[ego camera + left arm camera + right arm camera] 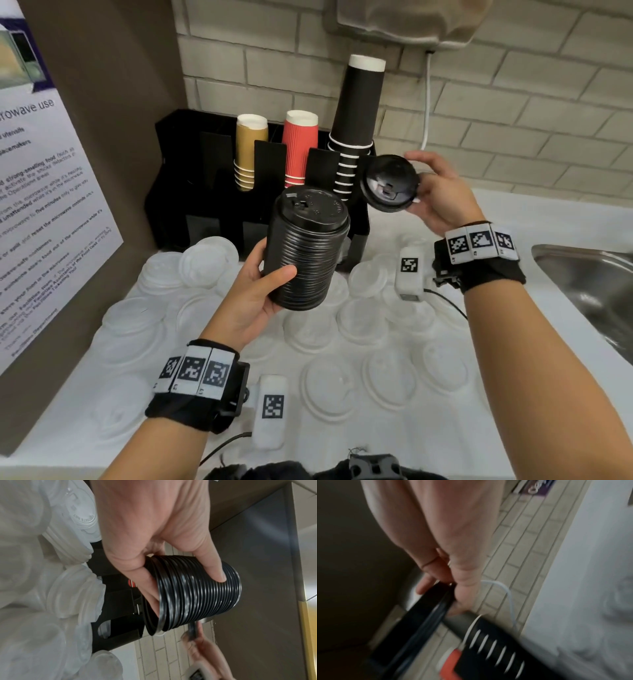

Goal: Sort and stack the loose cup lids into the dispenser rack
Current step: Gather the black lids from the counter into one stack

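My left hand [263, 291] grips a tall stack of black lids [306, 250] around its lower half, held tilted above the counter; the left wrist view shows thumb and fingers curled round the black stack [197, 595]. My right hand [435, 192] pinches a thin bunch of black lids [390, 183] by the rim, tilted, just right of the stack's top; the blurred right wrist view shows these black lids [426, 616] edge-on. The black dispenser rack [191, 192] stands behind at the wall. Several loose white lids [387, 377] cover the counter.
The rack holds stacked gold cups [248, 154], red cups [299, 147] and tall black cups [358, 116]. A steel sink [596, 281] lies at the right. A brown panel with a printed notice [44, 212] closes the left side. A tiled wall is behind.
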The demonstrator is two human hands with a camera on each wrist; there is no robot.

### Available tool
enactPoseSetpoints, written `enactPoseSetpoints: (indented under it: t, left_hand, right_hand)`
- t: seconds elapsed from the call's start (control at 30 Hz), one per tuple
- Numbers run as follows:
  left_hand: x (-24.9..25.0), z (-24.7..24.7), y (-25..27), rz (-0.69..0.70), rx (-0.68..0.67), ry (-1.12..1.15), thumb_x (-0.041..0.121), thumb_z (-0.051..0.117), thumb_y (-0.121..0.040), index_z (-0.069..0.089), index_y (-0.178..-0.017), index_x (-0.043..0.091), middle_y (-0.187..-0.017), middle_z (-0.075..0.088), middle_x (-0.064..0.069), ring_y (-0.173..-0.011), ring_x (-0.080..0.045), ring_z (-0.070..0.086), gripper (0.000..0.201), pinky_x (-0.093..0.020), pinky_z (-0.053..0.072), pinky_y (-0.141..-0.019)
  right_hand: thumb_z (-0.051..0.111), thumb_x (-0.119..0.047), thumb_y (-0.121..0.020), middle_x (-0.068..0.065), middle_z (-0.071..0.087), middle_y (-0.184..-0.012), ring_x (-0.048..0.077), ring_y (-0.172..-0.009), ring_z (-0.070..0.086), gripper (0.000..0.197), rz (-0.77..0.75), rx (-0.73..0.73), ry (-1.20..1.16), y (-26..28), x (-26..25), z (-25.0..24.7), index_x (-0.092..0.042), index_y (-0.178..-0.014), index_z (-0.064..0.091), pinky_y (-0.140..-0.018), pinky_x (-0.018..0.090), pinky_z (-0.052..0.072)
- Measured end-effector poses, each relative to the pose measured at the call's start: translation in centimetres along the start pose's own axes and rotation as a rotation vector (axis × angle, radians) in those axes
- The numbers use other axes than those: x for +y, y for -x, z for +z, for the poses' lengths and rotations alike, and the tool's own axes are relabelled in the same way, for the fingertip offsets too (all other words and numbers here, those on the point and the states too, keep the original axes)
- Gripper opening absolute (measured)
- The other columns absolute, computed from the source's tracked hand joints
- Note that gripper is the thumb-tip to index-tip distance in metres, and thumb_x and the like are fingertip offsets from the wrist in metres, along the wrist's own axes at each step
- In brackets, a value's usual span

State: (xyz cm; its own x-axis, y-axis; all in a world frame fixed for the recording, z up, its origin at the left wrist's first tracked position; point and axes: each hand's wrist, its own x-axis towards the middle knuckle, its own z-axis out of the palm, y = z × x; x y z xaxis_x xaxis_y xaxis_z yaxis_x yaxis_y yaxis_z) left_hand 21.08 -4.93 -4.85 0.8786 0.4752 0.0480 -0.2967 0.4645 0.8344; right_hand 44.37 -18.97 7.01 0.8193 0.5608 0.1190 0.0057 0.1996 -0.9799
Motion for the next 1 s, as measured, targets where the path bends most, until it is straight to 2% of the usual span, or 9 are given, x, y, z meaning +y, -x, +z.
enactPoseSetpoints:
  t: [0.07, 0.17, 0.23, 0.3, 0.47, 0.53, 0.63, 0.77, 1.0]
  left_hand:
    - [0.0, 0.0, 0.4, -0.008, -0.002, 0.001, 0.009, 0.063, -0.077, 0.048, -0.135, 0.020, -0.108, 0.072, 0.002, -0.101, -0.017, 0.070, 0.061, -0.029, 0.058, -0.072]
    - [0.0, -0.1, 0.9, -0.008, 0.007, 0.002, 0.009, 0.067, -0.077, 0.047, -0.137, 0.020, -0.109, 0.072, 0.002, -0.101, -0.017, 0.069, 0.064, -0.029, 0.058, -0.073]
    - [0.1, -0.3, 1.2, -0.009, 0.016, 0.004, 0.009, 0.073, -0.076, 0.047, -0.137, 0.021, -0.110, 0.072, 0.001, -0.102, -0.017, 0.069, 0.066, -0.030, 0.058, -0.074]
    - [0.2, -0.5, 1.4, -0.008, 0.025, 0.005, 0.012, 0.069, -0.073, 0.047, -0.136, 0.021, -0.110, 0.072, 0.001, -0.102, -0.017, 0.069, 0.068, -0.029, 0.058, -0.073]
    - [0.6, -0.9, 2.1, 0.005, 0.042, -0.006, 0.013, 0.068, -0.073, 0.048, -0.137, 0.022, -0.112, 0.071, 0.001, -0.105, -0.018, 0.068, 0.068, -0.031, 0.058, -0.074]
    - [0.7, -1.0, 2.3, 0.008, 0.054, -0.013, 0.014, 0.070, -0.073, 0.048, -0.137, 0.023, -0.116, 0.070, 0.000, -0.109, -0.020, 0.067, 0.069, -0.033, 0.058, -0.078]
    - [0.9, -1.2, 2.6, 0.007, 0.059, -0.015, 0.014, 0.070, -0.073, 0.047, -0.138, 0.023, -0.119, 0.069, -0.002, -0.112, -0.022, 0.065, 0.070, -0.033, 0.057, -0.079]
    - [0.9, -1.4, 2.9, -0.003, 0.054, -0.020, 0.013, 0.071, -0.073, 0.046, -0.139, 0.024, -0.120, 0.069, -0.002, -0.113, -0.023, 0.065, 0.071, -0.034, 0.057, -0.081]
    - [1.3, -1.4, 3.5, 0.013, 0.056, 0.012, 0.012, 0.068, -0.073, 0.048, -0.137, 0.022, -0.119, 0.068, -0.004, -0.111, -0.023, 0.066, 0.068, -0.035, 0.058, -0.081]
  right_hand:
    - [0.023, 0.021, -0.079, 0.007, 0.066, -0.069, 0.019, -0.069, 0.065, 0.055, 0.019, -0.202, -0.076, 1.5, -0.5, 2.0, -0.015, -0.099, 0.059, -0.064, 0.033, 0.057]
    - [0.023, 0.020, -0.082, 0.016, 0.062, -0.087, 0.024, -0.080, 0.060, 0.053, 0.062, -0.399, -0.151, 3.2, -0.5, 4.2, -0.012, -0.103, 0.059, -0.072, 0.033, 0.056]
    - [0.023, 0.018, -0.082, 0.014, 0.064, -0.093, 0.021, -0.082, 0.062, 0.053, 0.086, -0.480, -0.125, 4.0, -0.1, 5.1, -0.010, -0.108, 0.060, -0.073, 0.029, 0.056]
    - [0.024, 0.016, -0.078, 0.008, 0.069, -0.099, 0.017, -0.088, 0.065, 0.056, 0.088, -0.539, -0.040, 4.7, 0.2, 5.7, -0.010, -0.109, 0.063, -0.076, 0.027, 0.054]
    - [0.042, -0.012, -0.081, 0.002, 0.064, -0.125, 0.016, -0.113, 0.058, 0.044, 0.025, -0.621, 0.160, 6.6, 0.9, 6.6, -0.018, -0.118, 0.064, -0.093, 0.031, 0.047]
    - [0.053, -0.017, -0.086, 0.001, 0.061, -0.129, 0.016, -0.119, 0.057, 0.039, -0.079, -0.644, 0.239, 7.4, 1.1, 7.0, -0.020, -0.124, 0.059, -0.097, 0.033, 0.046]
    - [0.063, -0.019, -0.087, 0.002, 0.057, -0.133, 0.018, -0.126, 0.052, 0.045, -0.253, -0.642, 0.393, 8.3, 1.3, 7.5, -0.016, -0.131, 0.055, -0.109, 0.045, 0.039]
    - [0.064, -0.023, -0.088, 0.000, 0.059, -0.130, 0.014, -0.124, 0.053, 0.042, -0.311, -0.630, 0.489, 8.7, 0.7, 8.3, -0.015, -0.128, 0.058, -0.108, 0.045, 0.040]
    - [0.069, -0.026, -0.079, 0.006, 0.052, -0.135, 0.018, -0.126, 0.051, 0.048, -0.303, -0.620, 0.488, 9.4, 0.5, 8.8, -0.013, -0.125, 0.060, -0.102, 0.049, 0.045]
